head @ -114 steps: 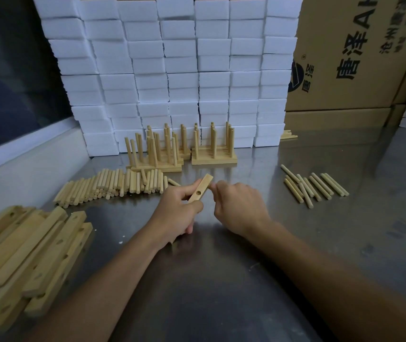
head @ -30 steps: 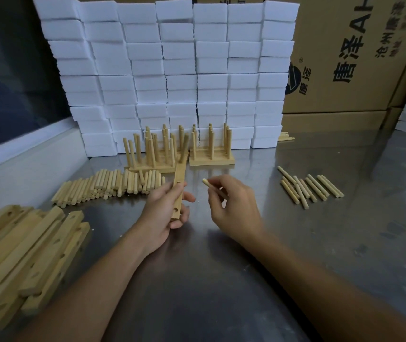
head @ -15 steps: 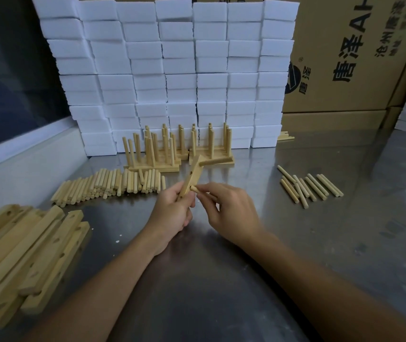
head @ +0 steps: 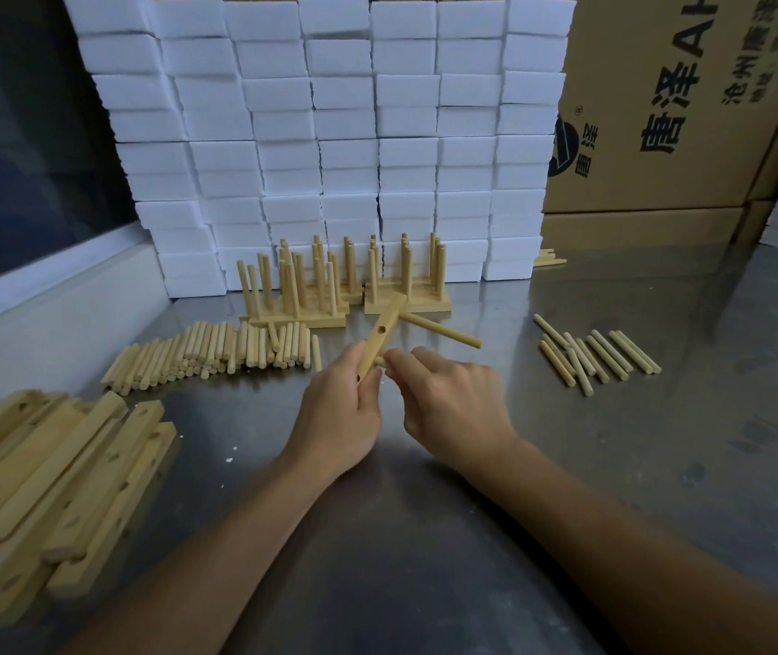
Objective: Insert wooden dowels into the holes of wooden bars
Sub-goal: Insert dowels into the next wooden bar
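At the lower left of the frame a loose heap of pale, flat wooden bars with drilled holes (head: 51, 484) lies on the grey, reflective metal tabletop (head: 425, 583), beside the forearm, probably so the next blank is an easy reach. At mid-frame the left hand (head: 337, 413) has its fingers wrapped round the lower end of one pale wooden bar (head: 380, 338), held clear of the tabletop and tilted up to the right with its holed face towards the other hand, which seems meant to present the holes square to the push. One light, round wooden dowel (head: 441, 329) already juts from the bar's upper hole towards the right; the middle hole shows bare. The right hand (head: 453, 404) pinches a second short dowel (head: 380, 361) between thumb and fingers, its tip against the bar by the lower hole; whether it has entered cannot be told. Beyond, a long row of loose dowels (head: 217, 354) lies at centre left and a smaller cluster of dowels (head: 597, 354) at centre right, stock on either side of the work. Further back stand finished bars with upright dowels (head: 344, 288), parked out of the way against a stacked wall of white foam blocks (head: 330, 134), with brown printed cardboard cartons (head: 685, 111) at upper right.
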The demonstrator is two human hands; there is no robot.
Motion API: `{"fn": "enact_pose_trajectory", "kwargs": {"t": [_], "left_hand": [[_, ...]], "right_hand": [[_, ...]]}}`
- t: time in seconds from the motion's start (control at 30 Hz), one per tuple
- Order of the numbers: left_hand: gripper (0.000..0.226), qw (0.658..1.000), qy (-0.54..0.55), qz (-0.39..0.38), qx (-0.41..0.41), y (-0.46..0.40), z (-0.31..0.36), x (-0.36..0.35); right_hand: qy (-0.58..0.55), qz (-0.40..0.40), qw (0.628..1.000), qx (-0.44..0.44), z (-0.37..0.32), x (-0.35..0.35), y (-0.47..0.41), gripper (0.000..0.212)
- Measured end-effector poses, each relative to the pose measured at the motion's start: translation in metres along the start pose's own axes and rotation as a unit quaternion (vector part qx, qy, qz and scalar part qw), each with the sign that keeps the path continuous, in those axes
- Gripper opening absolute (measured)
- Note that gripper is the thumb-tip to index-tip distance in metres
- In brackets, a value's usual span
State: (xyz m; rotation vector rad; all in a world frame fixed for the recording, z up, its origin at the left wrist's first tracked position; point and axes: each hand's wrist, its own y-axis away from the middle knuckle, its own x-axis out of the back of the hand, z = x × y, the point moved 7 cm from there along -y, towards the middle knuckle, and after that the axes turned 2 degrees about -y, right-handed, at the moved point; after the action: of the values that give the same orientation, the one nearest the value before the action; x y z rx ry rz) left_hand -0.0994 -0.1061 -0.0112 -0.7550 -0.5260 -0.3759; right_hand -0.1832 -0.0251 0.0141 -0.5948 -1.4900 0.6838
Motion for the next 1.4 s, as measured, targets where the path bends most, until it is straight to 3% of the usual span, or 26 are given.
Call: {"fn": "enact_pose_trajectory", "kwargs": {"t": [0.17, 0.23, 0.37, 0.57, 0.63, 0.7, 0.8, 0.9, 1.03, 1.27, 1.4], "left_hand": [[0.010, 1.000, -0.024, -0.001, -0.008, 0.000, 0.003, -0.001], [0.008, 0.999, -0.036, -0.006, -0.015, 0.000, 0.005, -0.001], [0.007, 0.997, -0.064, -0.003, -0.042, 0.001, 0.011, 0.001], [0.009, 0.994, -0.090, 0.004, -0.065, 0.002, 0.016, 0.005], [0.008, 0.996, -0.072, 0.000, -0.054, 0.002, 0.015, 0.003], [0.007, 0.998, -0.049, -0.004, -0.041, 0.002, 0.014, 0.000], [0.010, 0.999, -0.027, -0.004, -0.039, 0.003, 0.015, -0.002], [0.022, 0.998, -0.027, -0.001, -0.056, 0.004, 0.021, -0.003], [0.022, 0.996, -0.042, -0.001, -0.082, 0.005, 0.025, -0.005], [0.025, 0.991, -0.071, 0.000, -0.109, 0.006, 0.026, 0.001], [0.016, 0.993, -0.061, -0.004, -0.101, 0.005, 0.022, -0.002]], "right_hand": [[0.026, -0.022, 0.998, -0.053, -0.005, -0.006, 0.001, 0.013], [-0.006, -0.047, 0.994, -0.103, 0.001, -0.011, -0.002, 0.002], [-0.122, -0.065, 0.971, -0.192, 0.015, -0.020, 0.000, 0.017], [-0.372, -0.071, 0.873, -0.306, 0.029, -0.035, 0.003, 0.025], [-0.293, -0.065, 0.920, -0.252, 0.027, -0.028, 0.001, 0.023], [-0.111, -0.082, 0.980, -0.147, 0.019, -0.020, -0.001, 0.019], [-0.003, -0.073, 0.993, -0.096, 0.014, -0.013, -0.005, 0.010], [-0.017, -0.076, 0.987, -0.140, 0.018, -0.014, -0.004, 0.007], [-0.111, -0.128, 0.965, -0.201, 0.027, -0.021, 0.000, 0.005], [-0.255, -0.125, 0.925, -0.253, 0.035, -0.031, 0.004, 0.032], [-0.259, -0.115, 0.926, -0.251, 0.034, -0.034, 0.007, 0.029]]}}
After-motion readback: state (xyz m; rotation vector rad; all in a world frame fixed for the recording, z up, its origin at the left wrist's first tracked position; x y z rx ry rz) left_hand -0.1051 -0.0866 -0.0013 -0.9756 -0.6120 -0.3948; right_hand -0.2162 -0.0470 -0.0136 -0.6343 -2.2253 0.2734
